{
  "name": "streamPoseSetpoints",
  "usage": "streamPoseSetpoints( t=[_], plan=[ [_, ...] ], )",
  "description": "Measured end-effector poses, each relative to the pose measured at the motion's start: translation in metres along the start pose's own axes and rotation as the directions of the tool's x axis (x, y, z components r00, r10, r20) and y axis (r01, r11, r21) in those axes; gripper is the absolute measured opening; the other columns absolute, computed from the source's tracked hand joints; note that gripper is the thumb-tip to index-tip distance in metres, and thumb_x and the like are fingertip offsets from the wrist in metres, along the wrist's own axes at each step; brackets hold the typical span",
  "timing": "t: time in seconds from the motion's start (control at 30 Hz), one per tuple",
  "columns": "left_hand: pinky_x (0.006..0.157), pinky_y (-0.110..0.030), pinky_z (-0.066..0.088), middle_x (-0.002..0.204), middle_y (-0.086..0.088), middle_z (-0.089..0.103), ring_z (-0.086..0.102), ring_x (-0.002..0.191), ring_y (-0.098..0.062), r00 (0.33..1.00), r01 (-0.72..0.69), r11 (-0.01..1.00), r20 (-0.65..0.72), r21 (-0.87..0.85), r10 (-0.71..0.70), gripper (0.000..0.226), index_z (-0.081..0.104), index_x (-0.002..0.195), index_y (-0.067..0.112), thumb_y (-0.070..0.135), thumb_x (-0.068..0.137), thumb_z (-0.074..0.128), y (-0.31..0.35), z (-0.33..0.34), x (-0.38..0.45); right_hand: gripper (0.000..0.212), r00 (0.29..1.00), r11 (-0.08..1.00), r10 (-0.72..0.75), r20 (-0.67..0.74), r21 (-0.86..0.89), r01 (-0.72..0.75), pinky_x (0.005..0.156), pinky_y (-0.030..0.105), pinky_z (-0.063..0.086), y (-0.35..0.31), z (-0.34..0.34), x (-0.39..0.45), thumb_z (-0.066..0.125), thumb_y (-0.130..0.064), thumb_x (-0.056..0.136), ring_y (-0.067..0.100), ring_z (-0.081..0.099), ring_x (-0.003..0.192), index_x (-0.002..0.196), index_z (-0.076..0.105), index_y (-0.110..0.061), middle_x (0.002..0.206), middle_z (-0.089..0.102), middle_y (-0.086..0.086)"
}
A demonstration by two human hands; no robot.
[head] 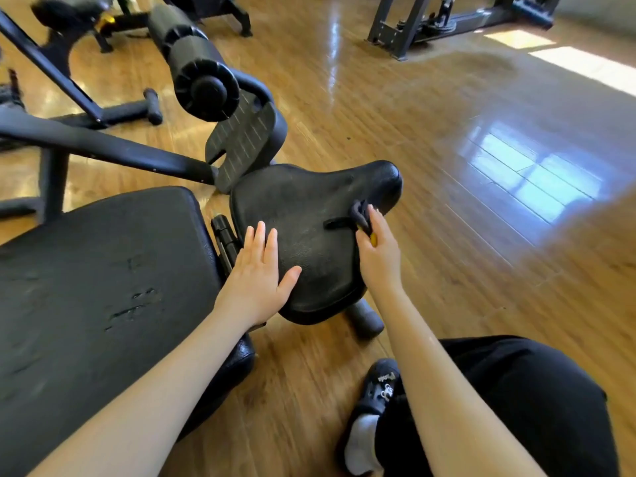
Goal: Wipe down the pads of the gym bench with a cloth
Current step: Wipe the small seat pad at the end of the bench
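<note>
The left hand lies flat, fingers straight, on the near edge of the black seat pad. Just beyond, the right hand grips a bunched dark cloth against the pad's right side, one strip trailing leftward.

arms: bare, no sleeves | trousers: black, loose | shoe: black clog, white print, near right elbow, well back from fingers | sock: grey-white
</note>
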State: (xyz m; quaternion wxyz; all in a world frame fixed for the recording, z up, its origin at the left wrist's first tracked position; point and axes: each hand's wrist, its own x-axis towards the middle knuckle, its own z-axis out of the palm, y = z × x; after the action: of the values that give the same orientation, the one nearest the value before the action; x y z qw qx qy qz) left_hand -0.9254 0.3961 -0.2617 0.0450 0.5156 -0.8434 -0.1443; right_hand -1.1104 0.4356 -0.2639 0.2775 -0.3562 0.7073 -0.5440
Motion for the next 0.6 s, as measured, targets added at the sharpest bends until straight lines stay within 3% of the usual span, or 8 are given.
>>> streamPoseSetpoints(
  t=[0.13,0.23,0.37,0.5,0.6],
  plan=[
    [0.117,-0.039,0.004,0.156,-0.008,-0.016,-0.017,0.143,-0.021,1.0,0.003,1.0,0.017,-0.001,-0.003,0.074,-0.004,0.148,0.011,0.049,0.095,0.031,0.001,-0.001,-0.001,0.044,0.99,0.978,-0.109,0.085,-0.171,0.123,0.11,0.023,0.02,0.007,-0.008,-0.035,0.054,-0.016,0.091,0.009,0.027,0.137,0.134,0.047,-0.02,0.146,0.037,-0.006],
    [0.117,-0.038,0.003,0.156,-0.007,-0.017,-0.018,0.142,-0.02,1.0,0.006,1.0,0.027,-0.007,-0.006,0.074,-0.005,0.148,0.011,0.049,0.095,0.031,0.002,-0.003,-0.002,0.049,0.995,0.992,-0.089,0.038,-0.081,0.092,0.108,0.019,0.023,0.007,-0.007,-0.03,0.062,-0.02,0.085,0.007,0.032,0.134,0.132,0.049,-0.02,0.143,0.043,-0.005],
    [0.118,-0.039,0.003,0.156,-0.007,-0.016,-0.018,0.142,-0.019,1.0,0.004,1.0,0.024,-0.009,-0.004,0.074,-0.005,0.148,0.011,0.05,0.095,0.03,0.001,-0.002,-0.001,0.055,1.0,0.999,0.014,-0.017,0.039,-0.013,0.113,0.035,0.029,0.005,0.002,-0.012,0.063,-0.03,0.085,0.012,0.035,0.135,0.136,0.042,-0.025,0.144,0.043,-0.005],
    [0.118,-0.038,0.003,0.156,-0.007,-0.017,-0.018,0.142,-0.02,1.0,0.006,1.0,0.017,0.001,-0.006,0.074,-0.006,0.148,0.012,0.05,0.095,0.029,0.0,0.0,-0.001,0.033,0.974,0.984,0.09,-0.207,0.169,-0.056,0.102,0.03,0.041,0.007,-0.001,0.004,0.057,-0.023,0.089,0.012,0.053,0.117,0.122,0.058,-0.024,0.123,0.061,-0.005],
    [0.118,-0.039,0.004,0.156,-0.006,-0.017,-0.018,0.142,-0.019,1.0,0.003,1.0,0.012,-0.008,-0.003,0.074,-0.006,0.148,0.013,0.051,0.095,0.029,0.0,0.001,0.0,0.033,0.909,0.947,0.202,-0.364,0.311,-0.086,0.103,0.033,0.04,0.0,-0.017,0.045,0.05,-0.023,0.092,0.016,0.051,0.12,0.125,0.057,-0.021,0.127,0.059,-0.001]
  ],
)
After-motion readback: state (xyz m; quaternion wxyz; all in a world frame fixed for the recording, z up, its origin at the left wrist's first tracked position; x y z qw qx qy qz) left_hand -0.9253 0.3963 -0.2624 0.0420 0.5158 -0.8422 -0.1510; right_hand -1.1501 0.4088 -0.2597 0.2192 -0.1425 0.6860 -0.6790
